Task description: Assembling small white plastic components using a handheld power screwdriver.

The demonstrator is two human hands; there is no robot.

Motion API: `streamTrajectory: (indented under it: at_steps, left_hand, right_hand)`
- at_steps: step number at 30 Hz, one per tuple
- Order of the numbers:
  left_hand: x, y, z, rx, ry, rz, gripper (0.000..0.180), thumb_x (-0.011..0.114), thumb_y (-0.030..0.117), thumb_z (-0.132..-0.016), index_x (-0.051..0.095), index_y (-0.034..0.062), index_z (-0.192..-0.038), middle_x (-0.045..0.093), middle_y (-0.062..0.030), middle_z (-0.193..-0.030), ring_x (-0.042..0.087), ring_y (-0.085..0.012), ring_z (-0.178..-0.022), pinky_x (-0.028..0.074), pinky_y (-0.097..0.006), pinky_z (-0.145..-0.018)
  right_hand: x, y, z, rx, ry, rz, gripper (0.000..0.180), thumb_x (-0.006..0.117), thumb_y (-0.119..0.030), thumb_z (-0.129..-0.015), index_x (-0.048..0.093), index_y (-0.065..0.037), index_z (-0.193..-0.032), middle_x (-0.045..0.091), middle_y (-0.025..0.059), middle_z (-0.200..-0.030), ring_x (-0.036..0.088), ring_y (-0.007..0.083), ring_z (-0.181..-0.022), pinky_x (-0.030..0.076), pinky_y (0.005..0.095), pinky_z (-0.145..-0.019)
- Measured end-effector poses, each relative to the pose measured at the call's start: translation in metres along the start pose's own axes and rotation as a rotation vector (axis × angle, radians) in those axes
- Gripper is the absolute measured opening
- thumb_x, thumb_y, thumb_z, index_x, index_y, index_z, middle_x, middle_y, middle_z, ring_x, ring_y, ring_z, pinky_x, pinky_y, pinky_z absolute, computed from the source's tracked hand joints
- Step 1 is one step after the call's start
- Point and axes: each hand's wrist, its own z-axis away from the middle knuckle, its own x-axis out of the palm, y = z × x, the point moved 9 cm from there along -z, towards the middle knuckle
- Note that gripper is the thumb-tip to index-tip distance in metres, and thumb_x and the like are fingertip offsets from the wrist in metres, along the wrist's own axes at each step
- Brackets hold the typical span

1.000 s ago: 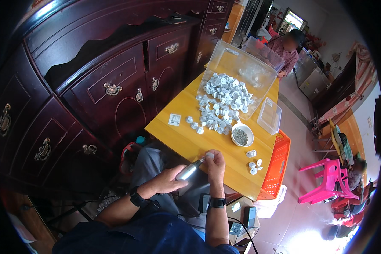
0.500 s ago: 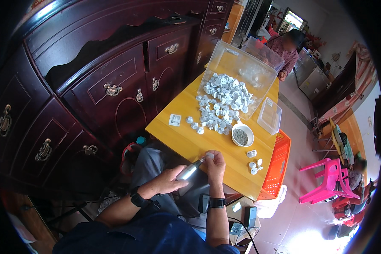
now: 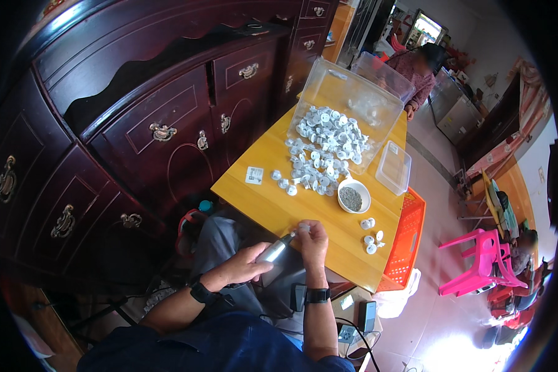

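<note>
My left hand (image 3: pixel 246 263) is wrapped round a silver, pen-shaped electric screwdriver (image 3: pixel 273 250), its dark tip angled up toward my right hand. My right hand (image 3: pixel 314 239) pinches a small white plastic part (image 3: pixel 304 228) over the table's near edge. The screwdriver tip meets or nearly meets this part; the exact contact is too small to make out. Farther up the table, a heap of white round plastic parts (image 3: pixel 328 139) spills out of a tipped clear plastic bin (image 3: pixel 380 105). A white bowl (image 3: pixel 365 193) of small grey metal pieces, likely screws, stands beside the heap.
Several white parts (image 3: pixel 371 240) lie right of my right hand on the yellow table (image 3: pixel 254 201). A clear lid or tray (image 3: pixel 394 167) and an orange crate (image 3: pixel 406 239) flank its right side. Dark cabinets (image 3: pixel 161 124) stand left. Another person (image 3: pixel 415 80) is at the far end.
The whole view has shifted very slightly. Both hands keep their grips, with the screwdriver tip still at the white part.
</note>
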Motion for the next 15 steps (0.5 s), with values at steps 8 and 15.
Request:
streamTrajectory:
  at_steps: [8, 15]
  left_hand:
    - [0.0025, 0.0028, -0.0014, -0.006, -0.016, 0.055, 0.047, 0.057, 0.012, -0.097, 0.042, 0.0024, -0.140, 0.053, -0.0011, -0.089, 0.052, -0.0070, -0.063, 0.046, -0.023, -0.056]
    - [0.0022, 0.0008, -0.0027, -0.008, -0.033, 0.092, 0.046, 0.056, 0.012, -0.097, 0.041, 0.0025, -0.140, 0.053, -0.0006, -0.087, 0.052, -0.0073, -0.062, 0.046, -0.023, -0.055]
  right_hand:
    - [0.0022, -0.0027, 0.0004, 0.013, -0.005, 0.002, 0.005, 0.060, -0.004, -0.096, 0.062, -0.002, -0.100, 0.068, 0.0047, -0.088, 0.065, 0.0112, -0.078, 0.054, 0.0243, -0.072]
    - [0.0015, 0.0009, -0.0021, 0.007, -0.016, 0.024, 0.004, 0.060, -0.004, -0.096, 0.061, -0.002, -0.100, 0.067, 0.0046, -0.087, 0.064, 0.0114, -0.078, 0.053, 0.0243, -0.072]
